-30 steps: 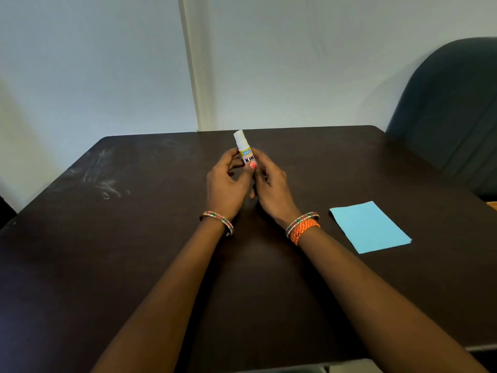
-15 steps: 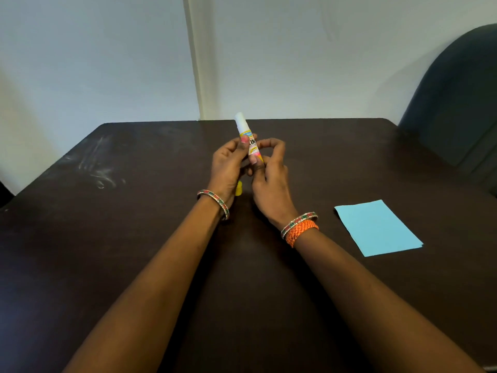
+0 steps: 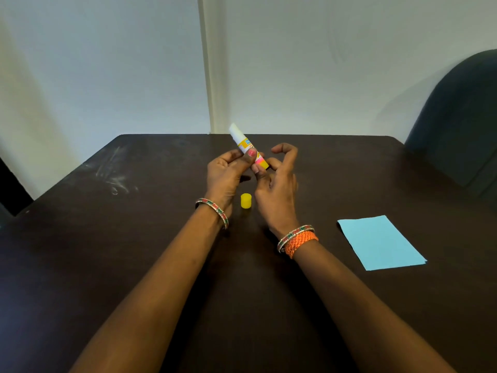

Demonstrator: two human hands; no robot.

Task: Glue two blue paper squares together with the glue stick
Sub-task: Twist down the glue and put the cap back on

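I hold an uncapped glue stick (image 3: pixel 245 145) above the middle of the dark table, its white glue end pointing up and away. My left hand (image 3: pixel 224 176) grips its barrel. The fingers of my right hand (image 3: pixel 277 184) pinch the yellow base of the stick. Its yellow cap (image 3: pixel 245 201) stands on the table between my wrists. The light blue paper (image 3: pixel 380 242) lies flat on the table to the right of my right wrist; it looks like stacked sheets, and I cannot tell how many.
The dark brown table (image 3: pixel 107 251) has pale scuff marks (image 3: pixel 115 179) at its far left. A dark padded chair (image 3: pixel 460 135) stands at the table's far right corner. A white wall runs behind the far edge.
The stick has been lifted and tilted, with more white glue showing at its tip. The yellow cap now stands in plain sight on the table between my wrists.
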